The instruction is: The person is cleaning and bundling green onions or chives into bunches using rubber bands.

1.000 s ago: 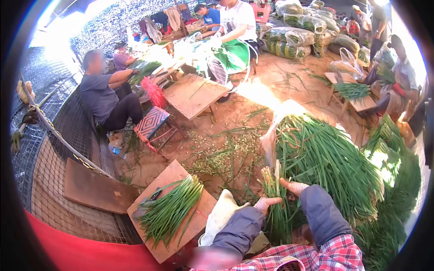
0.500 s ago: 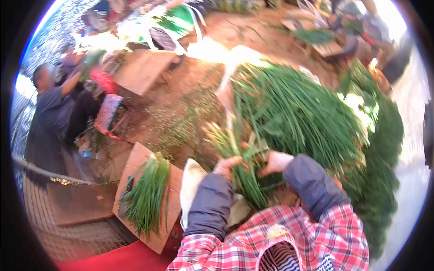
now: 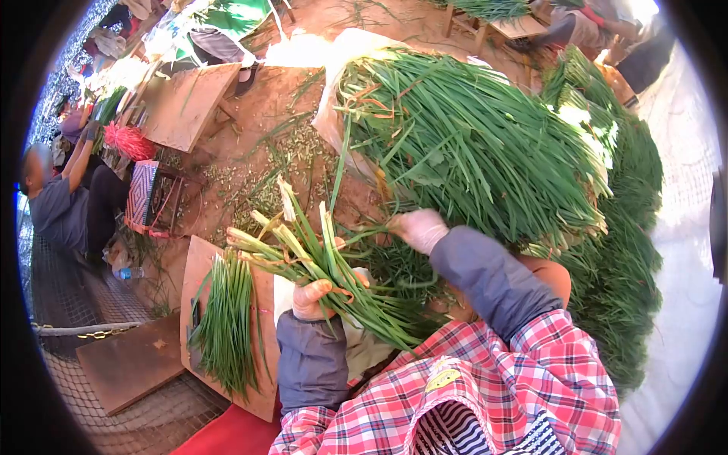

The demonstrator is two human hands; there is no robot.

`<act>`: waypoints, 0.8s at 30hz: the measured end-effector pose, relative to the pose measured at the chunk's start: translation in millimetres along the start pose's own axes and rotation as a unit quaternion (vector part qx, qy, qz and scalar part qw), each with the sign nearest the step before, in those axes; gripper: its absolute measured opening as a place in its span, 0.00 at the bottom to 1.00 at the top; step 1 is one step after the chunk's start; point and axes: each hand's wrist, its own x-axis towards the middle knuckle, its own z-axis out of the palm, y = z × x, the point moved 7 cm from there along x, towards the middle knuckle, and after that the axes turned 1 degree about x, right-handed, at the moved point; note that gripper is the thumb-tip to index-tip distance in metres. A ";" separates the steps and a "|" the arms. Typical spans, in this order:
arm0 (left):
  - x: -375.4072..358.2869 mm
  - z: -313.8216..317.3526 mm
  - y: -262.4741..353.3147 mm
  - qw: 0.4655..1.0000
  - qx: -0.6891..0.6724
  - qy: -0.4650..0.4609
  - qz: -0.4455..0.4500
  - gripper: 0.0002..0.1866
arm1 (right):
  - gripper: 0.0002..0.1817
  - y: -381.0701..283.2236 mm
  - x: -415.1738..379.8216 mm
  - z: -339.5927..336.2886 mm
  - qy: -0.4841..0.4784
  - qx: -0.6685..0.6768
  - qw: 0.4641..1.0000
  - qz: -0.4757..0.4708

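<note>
My left hand is wrapped round a loose bunch of garlic chives, pale root ends fanned to the upper left and green leaves trailing to the lower right. To the right of it, my right hand pinches a thin chive leaf at its fingertips. Beyond this hand lies a large heap of garlic chives, very near it. On a board left of my left forearm rests a neat bundle of chives, with a dark narrow object beside it, partly covered.
More chives are piled along the right, beside a white sheet. Trimmings litter the brown ground ahead. At the left, a person sits near a woven stool; a wooden table stands beyond.
My hands have moved apart: the left went left with the bunch, which now tilts and fans out, while the right drew away with a thin leaf. The view has shifted.
</note>
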 end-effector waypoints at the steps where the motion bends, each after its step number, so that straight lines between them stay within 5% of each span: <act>1: -1.2 -1.6 -1.0 1.000 -0.003 0.005 0.005 0.40 | 0.16 -8.6 3.2 14.2 0.008 0.021 1.000 -0.020; 7: -0.7 -9.6 -0.2 1.000 0.008 0.013 0.017 0.40 | 0.22 -33.3 26.7 62.6 0.011 0.095 0.995 -0.015; 10: -0.3 -12.2 6.9 0.999 0.030 0.024 0.011 0.38 | 0.22 -10.4 39.8 65.5 0.019 0.114 0.988 0.098; 16: -4.3 -30.9 -1.4 0.997 -0.043 0.027 -0.053 0.41 | 0.30 10.7 37.9 18.3 0.351 0.334 0.875 -0.004; 18: -5.1 -31.6 -2.6 0.997 -0.045 0.032 -0.059 0.42 | 0.35 17.0 51.8 24.7 0.313 0.293 0.903 0.026; 20: -4.6 -31.1 -1.3 0.997 -0.040 0.037 -0.049 0.42 | 0.41 22.7 62.4 37.2 0.161 0.190 0.959 0.133; 24: -3.7 -30.4 1.6 0.998 -0.039 0.034 -0.040 0.40 | 0.42 49.3 101.0 73.1 0.139 0.086 0.974 0.156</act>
